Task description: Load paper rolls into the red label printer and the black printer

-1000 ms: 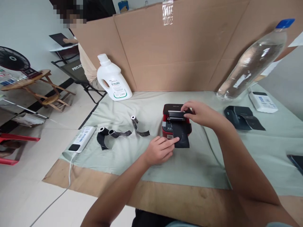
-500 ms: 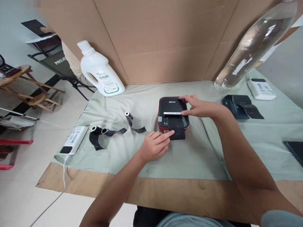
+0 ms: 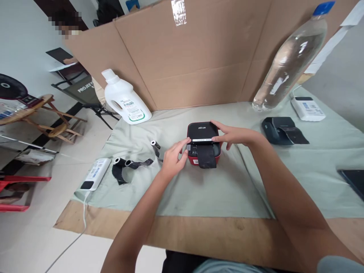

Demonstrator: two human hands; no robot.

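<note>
A small black-and-red label printer [image 3: 203, 131] sits on the cloth in front of me, its lid slightly raised along the front edge. From its front slot a strip of black ribbon [image 3: 207, 157] hangs down over the red side. My left hand [image 3: 174, 157] grips the printer's left side, fingertips at the lid's front corner and thumb lower down. On the other side, my right hand [image 3: 231, 136] holds the lid's right edge, with one finger near the back corner and the thumb by the white label strip. Several rolls of black ribbon [image 3: 121, 162] lie left of my left hand.
A white detergent bottle [image 3: 126, 98] and a large water bottle [image 3: 287, 64] lean against the cardboard panel [image 3: 196, 57]. At right are a dark device [image 3: 274, 131], a white box [image 3: 308, 108] and a phone [image 3: 352, 180]. A white power strip [image 3: 96, 173] lies left.
My left hand has left the hanging black ribbon and moved up to the printer's left lid corner. My right hand stays on the lid's right edge. The view has tilted up slightly.
</note>
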